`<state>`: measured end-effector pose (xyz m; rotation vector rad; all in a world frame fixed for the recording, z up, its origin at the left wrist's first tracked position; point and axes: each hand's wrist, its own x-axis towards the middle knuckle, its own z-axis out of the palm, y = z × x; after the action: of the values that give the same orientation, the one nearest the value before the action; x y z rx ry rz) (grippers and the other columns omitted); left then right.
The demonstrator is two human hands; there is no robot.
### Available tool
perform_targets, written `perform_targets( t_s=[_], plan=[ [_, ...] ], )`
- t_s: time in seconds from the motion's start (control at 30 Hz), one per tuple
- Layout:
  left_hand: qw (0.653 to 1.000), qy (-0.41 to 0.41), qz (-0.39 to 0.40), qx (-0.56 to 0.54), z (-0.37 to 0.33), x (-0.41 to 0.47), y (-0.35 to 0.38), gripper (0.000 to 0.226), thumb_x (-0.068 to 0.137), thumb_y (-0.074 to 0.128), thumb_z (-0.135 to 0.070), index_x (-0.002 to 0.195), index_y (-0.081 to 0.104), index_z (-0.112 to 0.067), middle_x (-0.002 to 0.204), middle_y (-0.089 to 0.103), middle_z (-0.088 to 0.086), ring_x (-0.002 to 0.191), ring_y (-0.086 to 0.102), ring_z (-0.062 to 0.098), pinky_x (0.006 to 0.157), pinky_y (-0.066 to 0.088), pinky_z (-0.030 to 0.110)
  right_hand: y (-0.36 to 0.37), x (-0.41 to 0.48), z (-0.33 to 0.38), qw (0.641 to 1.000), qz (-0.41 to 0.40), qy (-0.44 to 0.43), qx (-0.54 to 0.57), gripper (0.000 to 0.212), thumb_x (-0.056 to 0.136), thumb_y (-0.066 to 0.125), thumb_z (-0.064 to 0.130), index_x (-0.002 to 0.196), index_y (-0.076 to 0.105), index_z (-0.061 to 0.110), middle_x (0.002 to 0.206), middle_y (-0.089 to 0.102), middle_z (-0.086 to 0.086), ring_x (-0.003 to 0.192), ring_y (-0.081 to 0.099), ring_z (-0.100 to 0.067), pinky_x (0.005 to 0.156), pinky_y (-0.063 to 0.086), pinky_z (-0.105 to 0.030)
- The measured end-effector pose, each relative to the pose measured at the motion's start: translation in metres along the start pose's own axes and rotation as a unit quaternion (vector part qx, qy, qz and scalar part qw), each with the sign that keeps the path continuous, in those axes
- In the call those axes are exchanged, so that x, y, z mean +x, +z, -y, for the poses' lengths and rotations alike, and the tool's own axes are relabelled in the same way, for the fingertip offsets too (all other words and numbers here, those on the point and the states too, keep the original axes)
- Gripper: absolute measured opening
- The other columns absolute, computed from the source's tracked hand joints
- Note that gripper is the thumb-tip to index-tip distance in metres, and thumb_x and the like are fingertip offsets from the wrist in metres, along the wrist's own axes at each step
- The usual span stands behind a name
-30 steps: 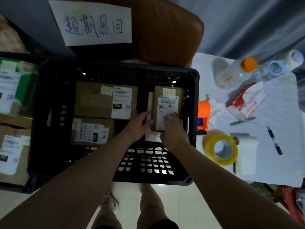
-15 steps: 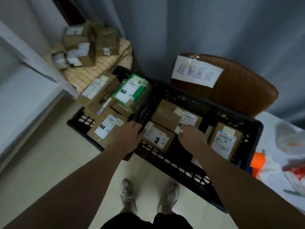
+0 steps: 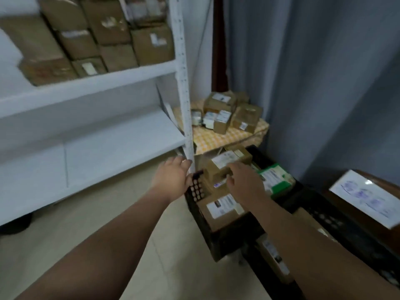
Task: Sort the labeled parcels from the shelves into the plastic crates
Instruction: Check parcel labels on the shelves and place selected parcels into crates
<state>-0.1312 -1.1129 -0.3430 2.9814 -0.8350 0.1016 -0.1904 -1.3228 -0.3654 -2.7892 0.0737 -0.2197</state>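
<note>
A white shelf unit [image 3: 91, 83] at the left carries several brown labeled parcels [image 3: 149, 44] on its upper level. A black plastic crate [image 3: 195, 191] on the floor holds brown parcels [image 3: 225, 205] and a green-and-white one [image 3: 276, 179]. A second black crate [image 3: 337, 228] lies to its right. My left hand [image 3: 173, 178] hangs empty with relaxed fingers beside the first crate's left corner, near the shelf post. My right hand [image 3: 244, 180] hovers over the parcels in that crate with loosely bent fingers and holds nothing.
A low stand with a yellow checked cloth [image 3: 218, 135] bears several small parcels behind the crate. A brown chair [image 3: 385, 185] with a handwritten paper sign [image 3: 365, 197] stands at the right. Grey curtains hang behind. The lower shelf boards are bare; tiled floor lies in front.
My view has swung left from the right crate to the shelf. Both hands let go of the parcel set in the right crate and moved left, over the left crate.
</note>
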Motion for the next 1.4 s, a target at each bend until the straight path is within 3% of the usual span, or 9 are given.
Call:
perform_targets(
  t_s=[0.2,0.3,0.5,0.73,0.83,1.03,1.2,1.27,1.4],
  plan=[
    [0.989,-0.057,-0.122,0.058,0.156,-0.027,-0.064,0.043,0.087,0.062,-0.036,0.123,0.062,-0.010,0.127,0.061,0.015,0.118,0.055,0.038,0.094,0.046,0.046,0.021,0.089,0.167,0.987,-0.085,-0.110,0.085,0.031,0.095,0.046,0.024,0.117,0.064,0.009,0.111,0.066,-0.008,0.100,0.060,-0.025,0.083,0.046,-0.032],
    [0.980,-0.106,-0.145,0.082,0.227,-0.047,-0.106,0.047,0.085,0.049,-0.041,0.117,0.066,-0.011,0.120,0.065,0.015,0.109,0.061,0.038,0.085,0.051,0.046,0.024,0.130,0.259,0.968,-0.118,-0.167,0.147,0.034,0.091,0.050,0.022,0.116,0.066,0.005,0.114,0.067,-0.011,0.106,0.061,-0.031,0.091,0.047,-0.038],
    [0.954,-0.180,-0.217,0.102,0.332,-0.069,-0.160,0.050,0.092,0.057,-0.038,0.135,0.053,-0.013,0.140,0.051,0.015,0.130,0.045,0.037,0.105,0.036,0.048,0.004,0.200,0.386,0.943,-0.134,-0.234,0.197,0.032,0.096,0.052,0.021,0.125,0.060,0.013,0.126,0.059,-0.004,0.119,0.050,-0.022,0.099,0.040,-0.036],
    [0.947,-0.208,-0.226,0.098,0.399,-0.041,-0.165,0.051,0.091,0.060,-0.037,0.135,0.053,-0.014,0.141,0.050,0.015,0.129,0.046,0.038,0.103,0.039,0.048,0.003,0.275,0.427,0.936,-0.136,-0.249,0.208,0.033,0.095,0.052,0.020,0.126,0.059,0.013,0.130,0.057,-0.004,0.119,0.050,-0.022,0.091,0.038,-0.029],
    [0.945,-0.216,-0.231,0.078,0.420,-0.011,-0.173,0.053,0.095,0.053,-0.038,0.142,0.044,-0.017,0.150,0.039,0.012,0.136,0.037,0.034,0.108,0.033,0.045,0.002,0.311,0.432,0.928,-0.139,-0.255,0.234,0.033,0.094,0.053,0.017,0.126,0.059,0.013,0.129,0.057,-0.004,0.116,0.053,-0.023,0.087,0.040,-0.029],
    [0.931,-0.244,-0.268,-0.043,0.455,0.069,-0.196,0.060,0.096,0.048,-0.038,0.149,0.029,-0.019,0.156,0.025,0.008,0.139,0.031,0.027,0.109,0.031,0.039,-0.004,0.392,0.440,0.921,-0.106,-0.209,0.311,0.039,0.095,0.054,0.023,0.134,0.051,0.015,0.133,0.049,-0.002,0.112,0.052,-0.014,0.093,0.044,-0.027],
    [0.920,-0.277,-0.256,-0.108,0.490,0.134,-0.220,0.065,0.098,0.045,-0.040,0.152,0.011,-0.032,0.158,0.015,0.013,0.137,0.034,0.034,0.107,0.034,0.044,-0.007,0.453,0.458,0.935,-0.061,-0.180,0.299,0.047,0.097,0.052,0.032,0.140,0.045,0.013,0.138,0.047,-0.005,0.120,0.051,-0.020,0.102,0.045,-0.038],
    [0.924,-0.280,-0.230,-0.117,0.505,0.150,-0.221,0.063,0.099,0.041,-0.045,0.152,0.007,-0.037,0.156,0.022,0.015,0.135,0.037,0.035,0.106,0.035,0.044,-0.001,0.465,0.466,0.929,-0.045,-0.173,0.324,0.048,0.096,0.052,0.034,0.138,0.048,0.012,0.132,0.053,-0.005,0.115,0.054,-0.019,0.100,0.047,-0.039],
    [0.921,-0.233,-0.235,-0.207,0.520,0.159,-0.208,0.054,0.099,0.041,-0.042,0.149,0.022,-0.032,0.131,0.057,0.012,0.113,0.057,0.029,0.087,0.042,0.032,0.024,0.476,0.480,0.903,-0.036,-0.130,0.407,0.066,0.083,0.047,0.056,0.136,0.050,0.016,0.130,0.056,-0.003,0.119,0.054,-0.020,0.100,0.047,-0.045]
  ],
)
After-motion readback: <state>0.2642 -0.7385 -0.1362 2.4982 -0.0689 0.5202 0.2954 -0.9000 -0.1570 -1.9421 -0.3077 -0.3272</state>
